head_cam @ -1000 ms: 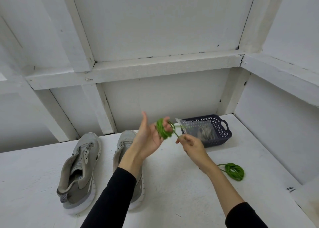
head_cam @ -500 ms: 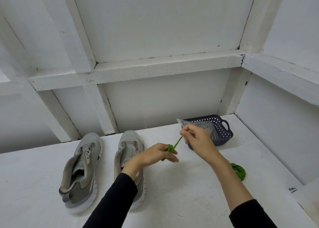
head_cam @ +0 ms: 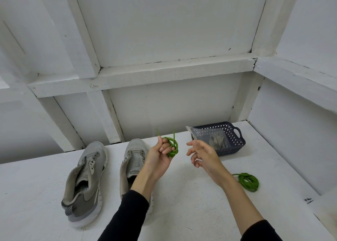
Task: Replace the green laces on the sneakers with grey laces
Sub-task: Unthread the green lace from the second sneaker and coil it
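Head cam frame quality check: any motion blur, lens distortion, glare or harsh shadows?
Head view: light is soft and even, with only faint shadows under the sneakers; wide-angle bending shows in the wall beams; the right hand's fingers look slightly smeared, while the left hand and its green lace coil are fairly sharp; the plastic bag in the basket shows mild sheen.

white painted table (head_cam: 191,200) in a corner of white panelled, beamed walls (head_cam: 164,22).

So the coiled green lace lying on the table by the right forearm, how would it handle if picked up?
The green lace coil looks thin and loosely wound, so probably floppy and light. One tail sticks out, so it may unravel if lifted by a single strand. It lies flat on the table, so it is unlikely to roll.
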